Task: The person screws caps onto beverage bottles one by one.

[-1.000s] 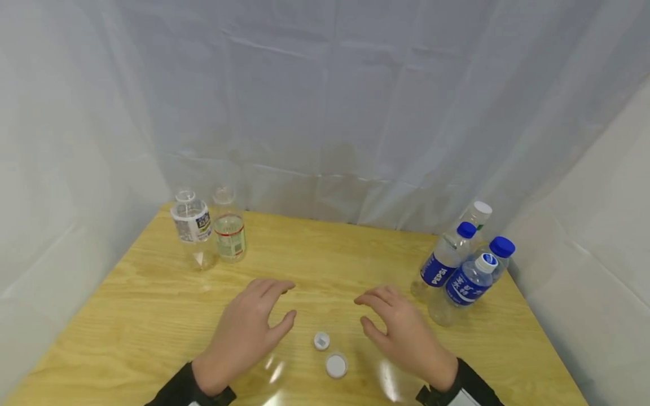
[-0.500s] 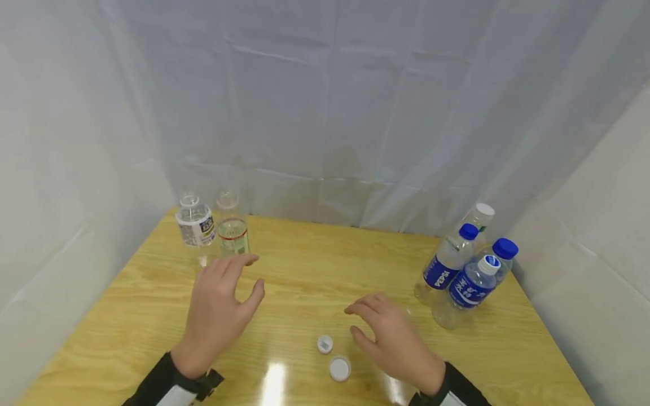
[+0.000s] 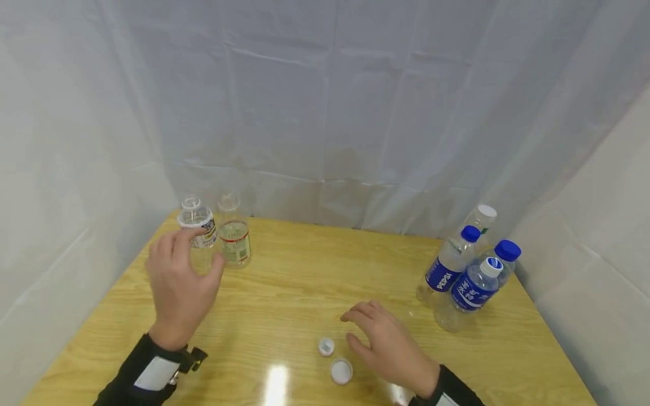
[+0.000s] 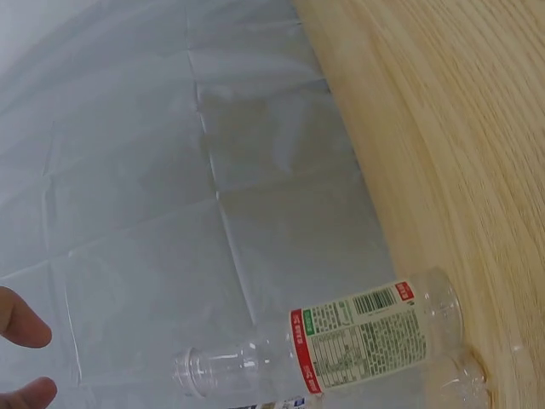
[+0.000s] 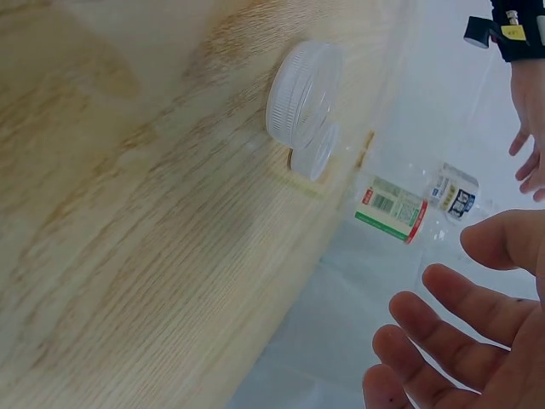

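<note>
My left hand [image 3: 183,282] hovers in front of an uncapped clear bottle [image 3: 196,217] with a white and dark label, hiding its lower part. Its thumb and fingers are spread apart and hold nothing. Beside that bottle stands another uncapped clear bottle [image 3: 236,241], whose label is pale green with a red band; the left wrist view shows this label [image 4: 366,341] closely. Over the table near two white caps, a small one [image 3: 326,347] and a larger one [image 3: 341,371], my right hand [image 3: 388,347] hangs with loosely bent fingers. Nothing is in it.
On the right stand several capped bottles close together: a blue-capped Pepsi bottle [image 3: 442,273], a blue-labelled bottle with a white cap [image 3: 469,290], another with a blue cap [image 3: 507,251] and one with a white cap [image 3: 486,212]. A pale curtain [image 3: 325,113] borders the wooden table [image 3: 304,254].
My left hand has moved left and forward from the table's middle to the white-labelled bottle. The right hand has shifted slightly left and toward me. The view has tilted a little.
</note>
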`<state>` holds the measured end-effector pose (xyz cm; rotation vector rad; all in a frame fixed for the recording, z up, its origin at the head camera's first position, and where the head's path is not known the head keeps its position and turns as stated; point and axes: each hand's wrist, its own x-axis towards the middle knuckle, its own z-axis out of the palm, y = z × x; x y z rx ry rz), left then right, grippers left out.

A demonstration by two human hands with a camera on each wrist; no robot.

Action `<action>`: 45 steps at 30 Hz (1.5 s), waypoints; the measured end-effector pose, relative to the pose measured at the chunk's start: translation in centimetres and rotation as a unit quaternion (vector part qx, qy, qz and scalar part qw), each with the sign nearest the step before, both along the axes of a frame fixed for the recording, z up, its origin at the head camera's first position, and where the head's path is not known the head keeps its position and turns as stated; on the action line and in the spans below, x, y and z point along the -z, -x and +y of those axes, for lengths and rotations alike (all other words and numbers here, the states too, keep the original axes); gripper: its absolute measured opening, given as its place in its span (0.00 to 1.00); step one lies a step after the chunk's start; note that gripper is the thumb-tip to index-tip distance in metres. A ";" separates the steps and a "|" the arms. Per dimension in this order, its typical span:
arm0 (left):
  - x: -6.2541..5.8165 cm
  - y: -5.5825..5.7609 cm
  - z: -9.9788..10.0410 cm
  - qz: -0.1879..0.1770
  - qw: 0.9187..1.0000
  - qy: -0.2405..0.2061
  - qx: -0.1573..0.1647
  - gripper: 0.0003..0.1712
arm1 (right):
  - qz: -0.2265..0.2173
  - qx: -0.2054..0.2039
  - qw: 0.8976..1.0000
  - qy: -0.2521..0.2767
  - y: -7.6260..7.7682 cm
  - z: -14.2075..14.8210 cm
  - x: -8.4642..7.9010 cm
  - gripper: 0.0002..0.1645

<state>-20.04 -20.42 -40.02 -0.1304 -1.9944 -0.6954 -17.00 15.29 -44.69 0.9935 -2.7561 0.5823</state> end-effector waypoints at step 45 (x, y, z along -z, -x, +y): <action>5.5 6.2 -6.2 -0.331 0.933 -0.142 -0.014 0.66 | -0.054 -0.019 0.998 -0.035 -0.2 0.2 0.7 0.15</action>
